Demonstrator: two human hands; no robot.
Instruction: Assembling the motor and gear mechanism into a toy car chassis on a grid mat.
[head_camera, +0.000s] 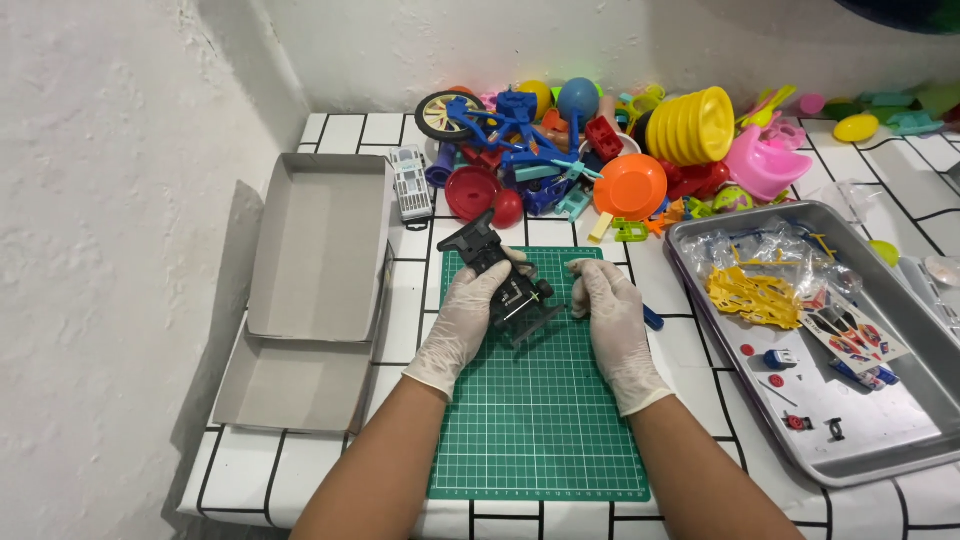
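Left hand (468, 315) clamped round the black toy chassis (505, 283), held just above the green cutting mat (540, 420). Right hand (608, 305) just beside it, fingers curled, seemingly pinching something tiny, hard to tell. Metal tray (900, 440) sits off beyond the right hand.

White gloves (470, 310), bare forearms

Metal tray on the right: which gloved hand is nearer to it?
Right. The right hand is over the green cutting mat, a short gap left of the metal tray. The left hand holds the black toy chassis farther left.
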